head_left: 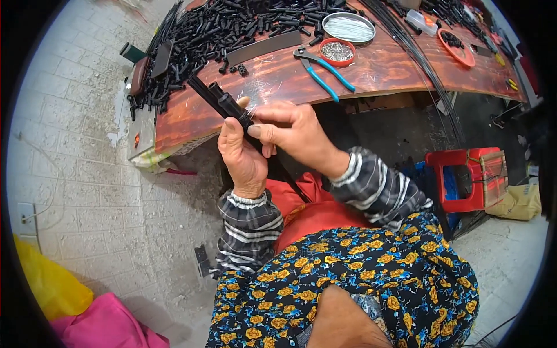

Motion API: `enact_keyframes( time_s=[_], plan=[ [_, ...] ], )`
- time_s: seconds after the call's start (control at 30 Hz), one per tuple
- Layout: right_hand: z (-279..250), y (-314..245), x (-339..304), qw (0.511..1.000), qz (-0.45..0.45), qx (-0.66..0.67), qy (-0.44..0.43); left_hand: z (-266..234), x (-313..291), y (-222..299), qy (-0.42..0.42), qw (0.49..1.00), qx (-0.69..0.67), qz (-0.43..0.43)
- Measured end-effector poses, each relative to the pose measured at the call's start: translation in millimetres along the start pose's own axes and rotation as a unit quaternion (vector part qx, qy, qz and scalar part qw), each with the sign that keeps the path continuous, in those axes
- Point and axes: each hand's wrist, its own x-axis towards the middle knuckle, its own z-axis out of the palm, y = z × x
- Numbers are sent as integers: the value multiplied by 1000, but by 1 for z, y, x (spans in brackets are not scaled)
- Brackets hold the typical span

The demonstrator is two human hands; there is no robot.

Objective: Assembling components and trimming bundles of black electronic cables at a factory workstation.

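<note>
Close to the table's near edge, my left hand is closed round a black tubular part with slim black rods, tilted up to the left. It looks like part of an umbrella frame. My right hand reaches in from the right, thumb and fingertips pinched together against the lower end of the part. Whatever small thing is between those fingertips is too fine to make out. A dark shaft runs from below the hands toward my lap.
Black plastic tube pieces cover the table's far left. Blue-handled pliers lie beside a red dish of small metal bits and a round tin of pale wires. Long black rods overhang the edge; a red stool stands right.
</note>
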Motion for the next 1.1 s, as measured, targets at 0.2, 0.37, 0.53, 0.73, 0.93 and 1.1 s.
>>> enact_keyframes(
  time_s=[0.2,0.37,0.53,0.73,0.93,1.1],
  plan=[
    [19,-2,-3,866,-265,-407,117,1,5,-5,38,999,6,31],
    [6,-1,9,862,-280,-419,59,-1,9,3,-8,1000,-6,5],
    [-9,-1,19,956,-129,-257,-62,-7,5,2,-8,1000,1,19],
    [-3,-17,21,991,25,-111,-70,-3,2,4,12,1000,14,16],
    [5,-21,22,994,31,-73,-77,-5,0,8,35,999,12,16],
    [-3,-4,19,978,166,91,-81,-11,-2,6,9,1000,13,20]
  ],
)
